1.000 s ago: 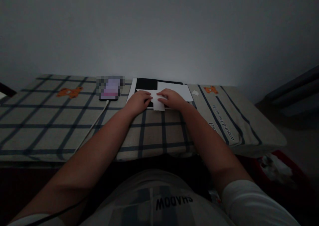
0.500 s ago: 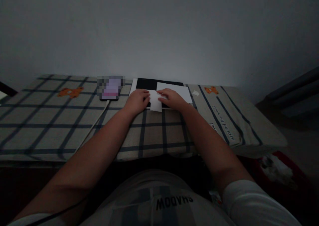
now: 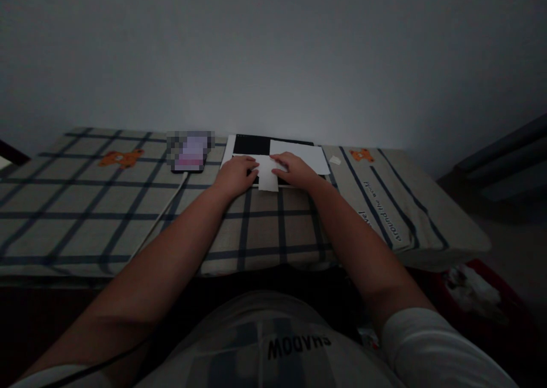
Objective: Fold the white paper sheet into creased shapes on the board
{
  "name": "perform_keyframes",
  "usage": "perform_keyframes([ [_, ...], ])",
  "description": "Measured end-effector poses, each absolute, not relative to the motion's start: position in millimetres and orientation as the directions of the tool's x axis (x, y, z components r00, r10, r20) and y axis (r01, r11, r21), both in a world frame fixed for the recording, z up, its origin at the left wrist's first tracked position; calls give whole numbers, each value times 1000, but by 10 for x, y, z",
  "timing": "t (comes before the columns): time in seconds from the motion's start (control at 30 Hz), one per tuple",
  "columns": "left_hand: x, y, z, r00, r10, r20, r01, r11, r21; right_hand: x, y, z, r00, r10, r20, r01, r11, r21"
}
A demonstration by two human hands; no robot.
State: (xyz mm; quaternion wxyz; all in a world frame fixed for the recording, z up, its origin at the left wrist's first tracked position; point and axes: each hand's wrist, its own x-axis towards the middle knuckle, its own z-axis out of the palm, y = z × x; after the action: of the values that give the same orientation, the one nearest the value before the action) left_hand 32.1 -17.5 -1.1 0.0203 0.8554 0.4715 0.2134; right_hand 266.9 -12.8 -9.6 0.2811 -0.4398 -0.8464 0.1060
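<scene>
A small white piece of paper [image 3: 268,178] lies between my hands, its lower end hanging past the front edge of a flat black sheet with a white margin [image 3: 252,145]. My left hand [image 3: 236,174] has its fingers bent and pressed on the paper's left side. On the right side, the curled fingers and thumb of my right hand [image 3: 296,170] pinch the same paper. A larger white sheet [image 3: 301,155] rests on the right part of the black sheet, just beyond my right hand. The fingertips partly cover the small paper.
Left of my hands is a phone [image 3: 188,154] with a white cable [image 3: 160,214] running toward the front edge. A checked cloth [image 3: 262,228] covers the table. A small white scrap [image 3: 335,160] lies at the right. The wall [image 3: 273,57] rises behind.
The larger white sheet has shifted slightly up. My hands stay on the small paper and have barely moved.
</scene>
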Motion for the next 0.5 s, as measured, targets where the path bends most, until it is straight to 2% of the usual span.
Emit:
perform_keyframes([
  [0.27, 317, -176, -16, 463, 814, 350, 789, -559, 257, 2660, -136, -78, -405, 837, 368, 684, 544, -485],
  [0.5, 310, -164, -20, 487, 801, 349, 781, -578, 237, 2664, -92, -134, -413, 826, 383, 683, 559, -470],
])
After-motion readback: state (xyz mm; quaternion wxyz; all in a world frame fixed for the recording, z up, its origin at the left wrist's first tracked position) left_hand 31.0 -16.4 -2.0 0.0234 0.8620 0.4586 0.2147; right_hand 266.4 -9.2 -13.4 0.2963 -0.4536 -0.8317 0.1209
